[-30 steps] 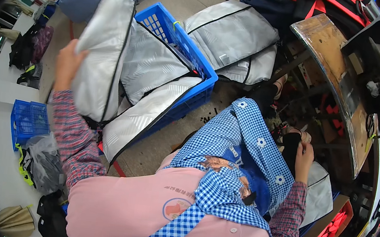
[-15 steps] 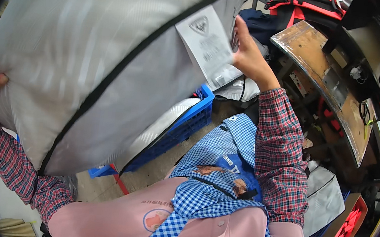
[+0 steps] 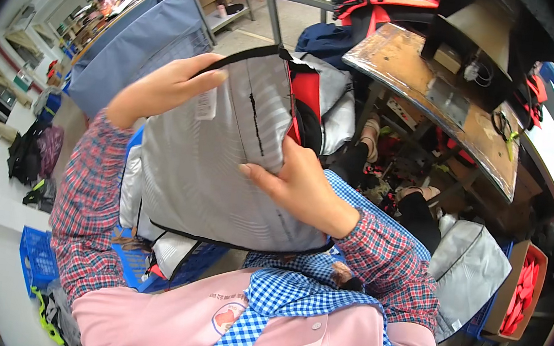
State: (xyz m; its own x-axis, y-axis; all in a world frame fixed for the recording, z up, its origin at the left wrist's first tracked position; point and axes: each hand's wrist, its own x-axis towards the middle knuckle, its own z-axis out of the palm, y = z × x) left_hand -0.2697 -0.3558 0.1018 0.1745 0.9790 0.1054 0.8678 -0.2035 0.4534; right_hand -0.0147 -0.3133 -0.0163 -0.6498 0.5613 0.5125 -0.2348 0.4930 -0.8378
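The left hand point(image 3: 163, 88) gripped the top edge of a silver quilted bag panel point(image 3: 223, 167), fingers curled over its black binding, so the panel hung below that grip, raised before the chest. Right of this, the right hand point(image 3: 296, 185) pinched the panel's right side, thumb on the face, just below a red lining point(image 3: 306, 94) showing at the open edge. It looked light, soft and floppy; the bound edges seemed the surest hold. Further right stood a worn wooden table point(image 3: 437, 89).
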